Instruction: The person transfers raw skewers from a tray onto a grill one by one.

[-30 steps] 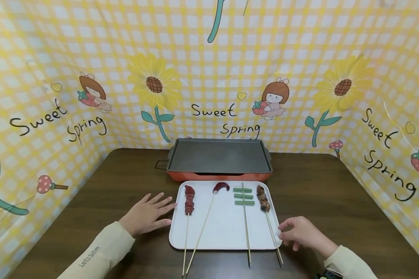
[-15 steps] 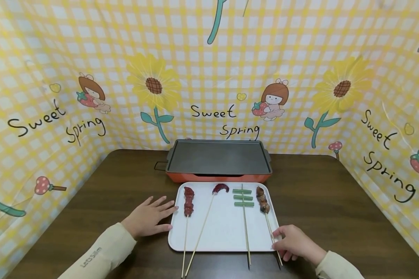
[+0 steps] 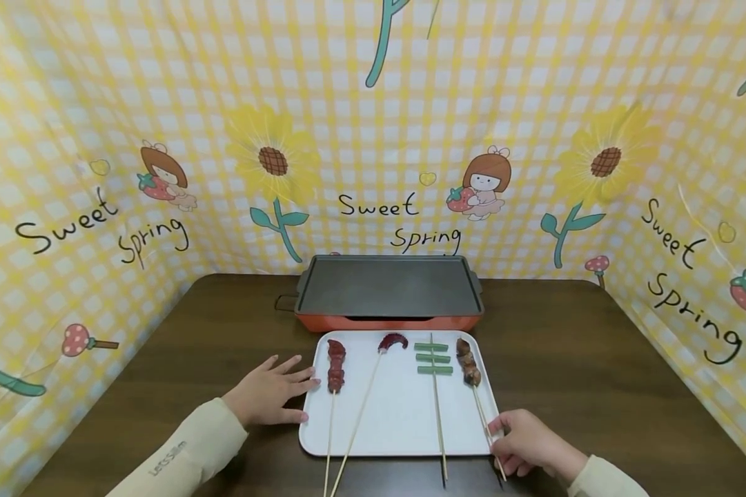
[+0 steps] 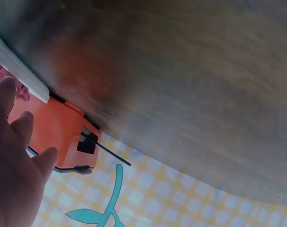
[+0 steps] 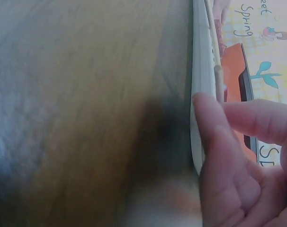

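A white tray [image 3: 391,421] holds several skewers. My left hand [image 3: 267,393] lies with fingers spread and straight, fingertips at the tray's left rim. Closest to it is a skewer of red meat chunks [image 3: 336,366]. My right hand [image 3: 524,442] is at the tray's lower right corner, thumb and forefinger pinching the stick of the skewer with browned chunks [image 3: 468,362]. The right wrist view shows that thumb and forefinger [image 5: 257,118] meeting around the stick [image 5: 218,82] over the tray rim. Between these lie a skewer with a dark red curled piece [image 3: 393,342] and a green bean skewer [image 3: 433,359].
Behind the tray stands a red-orange griddle [image 3: 391,286] with a flat dark plate and a wire handle [image 3: 283,302] on its left. All stands on a dark wooden table [image 3: 223,324]. A yellow checked cloth [image 3: 373,138] hangs behind and along both sides.
My right hand has moved left and down from beside the tray onto the browned skewer's stick and closed its thumb and forefinger there. My left hand stays at the left rim.
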`<control>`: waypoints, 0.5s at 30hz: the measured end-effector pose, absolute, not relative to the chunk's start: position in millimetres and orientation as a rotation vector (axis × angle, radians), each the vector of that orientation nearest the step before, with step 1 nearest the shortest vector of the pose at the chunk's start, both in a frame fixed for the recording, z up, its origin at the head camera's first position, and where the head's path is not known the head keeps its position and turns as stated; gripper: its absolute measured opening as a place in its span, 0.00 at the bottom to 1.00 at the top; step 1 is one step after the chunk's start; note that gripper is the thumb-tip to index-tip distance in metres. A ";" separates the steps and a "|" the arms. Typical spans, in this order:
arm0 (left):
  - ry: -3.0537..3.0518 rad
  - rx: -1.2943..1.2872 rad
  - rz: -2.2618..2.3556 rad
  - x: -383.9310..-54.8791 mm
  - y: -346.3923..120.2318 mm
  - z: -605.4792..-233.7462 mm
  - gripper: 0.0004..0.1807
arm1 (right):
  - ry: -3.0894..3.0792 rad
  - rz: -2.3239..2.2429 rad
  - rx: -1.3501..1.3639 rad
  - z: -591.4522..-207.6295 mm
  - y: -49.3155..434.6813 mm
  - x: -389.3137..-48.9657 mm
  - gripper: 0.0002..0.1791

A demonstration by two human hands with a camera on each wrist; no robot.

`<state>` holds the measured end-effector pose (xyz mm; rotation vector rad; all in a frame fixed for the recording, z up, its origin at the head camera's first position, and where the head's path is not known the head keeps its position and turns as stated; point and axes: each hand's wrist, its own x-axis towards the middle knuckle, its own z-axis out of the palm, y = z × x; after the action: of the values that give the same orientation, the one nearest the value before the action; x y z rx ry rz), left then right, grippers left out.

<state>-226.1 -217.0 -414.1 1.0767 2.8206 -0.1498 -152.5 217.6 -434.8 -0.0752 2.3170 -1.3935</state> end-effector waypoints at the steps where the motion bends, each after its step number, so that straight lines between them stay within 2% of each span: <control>1: 2.817 1.086 -0.154 -225.9 -216.9 -415.4 0.35 | 2.304 -1.402 -0.072 -435.4 217.9 -151.5 0.12; 15: 2.821 1.094 -0.147 -226.0 -217.0 -417.4 0.34 | 2.261 -1.501 -0.118 -439.9 216.5 -147.9 0.12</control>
<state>-226.0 -217.0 -417.4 1.0940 2.8209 -0.1472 -147.9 216.5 -439.9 -0.1181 2.2611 -1.5013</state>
